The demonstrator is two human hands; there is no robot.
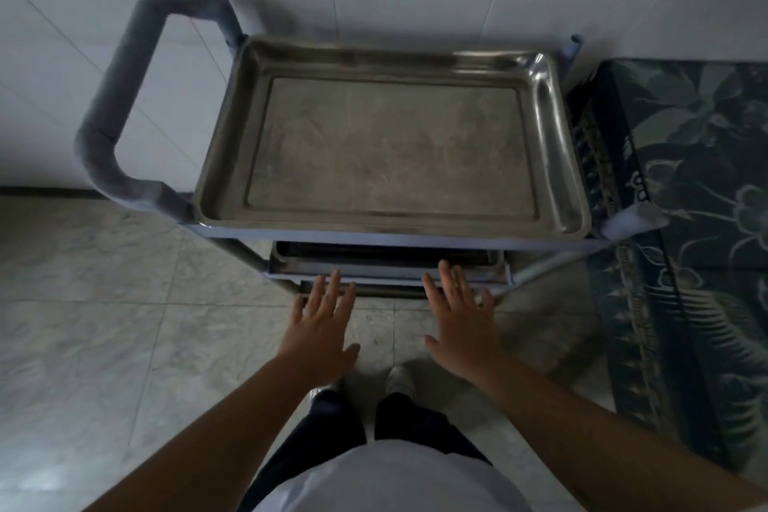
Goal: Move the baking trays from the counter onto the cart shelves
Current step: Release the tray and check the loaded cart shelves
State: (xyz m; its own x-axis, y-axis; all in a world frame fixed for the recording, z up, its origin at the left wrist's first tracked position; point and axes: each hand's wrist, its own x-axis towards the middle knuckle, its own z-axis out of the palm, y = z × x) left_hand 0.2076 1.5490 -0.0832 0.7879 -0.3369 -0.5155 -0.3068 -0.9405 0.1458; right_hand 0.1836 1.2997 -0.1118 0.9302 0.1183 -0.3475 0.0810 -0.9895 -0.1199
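Both my hands flat and spread at the cart's lower shelves, holding nothing.

My left hand [322, 318] and right hand [461, 312] reach forward with fingers straight and apart, fingertips at the front edge of the cart [415, 240] below its top shelf. One baking tray [386, 137] lies on the top shelf, filling it. A second tray [386, 256] sits on the shelf beneath, only its front rim showing. The cart's padded handle [120, 96] is on its left; a patterned rug [698, 220] lies on its right.

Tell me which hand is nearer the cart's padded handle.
Left. The left hand is out on the padded handle side of the cart; the right hand is further across, toward the patterned rug.
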